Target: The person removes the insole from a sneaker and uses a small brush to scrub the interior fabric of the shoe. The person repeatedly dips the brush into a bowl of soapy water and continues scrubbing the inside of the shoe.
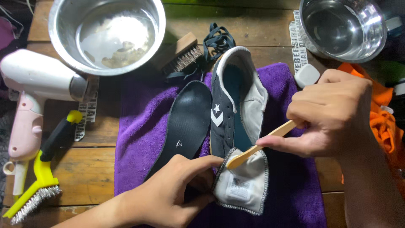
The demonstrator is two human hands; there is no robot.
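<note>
Wooden stick (261,145) pries tongue edge (242,181) — towel (295,198) room beyond.

A hair dryer (33,86), two steel bowls (67,46) and a wire brush (38,185) lie around.

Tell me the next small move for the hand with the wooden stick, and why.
Probably a short stroke of the pale wooden stick down the pulled-out grey shoe tongue. The right hand holds the stick with its tip already resting at the tongue's upper edge, while the left hand pins the tongue flat beside the dark grey sneaker.
</note>
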